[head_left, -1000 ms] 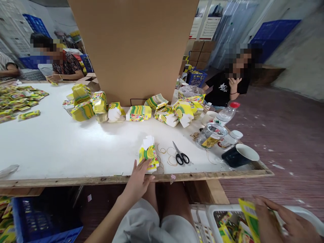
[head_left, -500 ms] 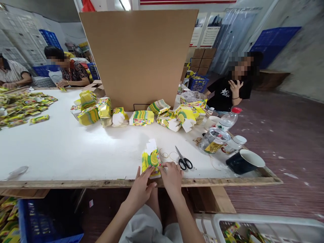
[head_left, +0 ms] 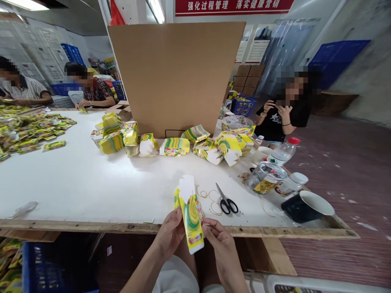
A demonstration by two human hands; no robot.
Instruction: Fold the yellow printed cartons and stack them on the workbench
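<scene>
Now we look down at our 2 hands holding 1 flat yellow and green carton (head_left: 191, 221) over the near edge of a white table (head_left: 76, 183). The carton stands nearly upright: its long axis runs from 12 o'clock to 6 o'clock, with white flaps at the top and the lower end leaning slightly toward 5 o'clock. Our left hand (head_left: 171, 237) sits at the carton's 8 o'clock, its fingers curled around the left edge. Our right hand (head_left: 222, 246) sits at its 4 o'clock, thumb and fingers pinching the right edge low down. Both hands touch the carton, and neither is clearly nearer.

At 2 o'clock from the carton, on the table, lie loose rubber bands (head_left: 210, 200) and, just beside them, scissors (head_left: 227, 202). Farther off at 12 o'clock, a row of similar cartons (head_left: 172, 145) lies before a tall cardboard sheet (head_left: 175, 77). At 3 o'clock stand a clear jar (head_left: 264, 179) and a dark cup (head_left: 305, 206).
</scene>
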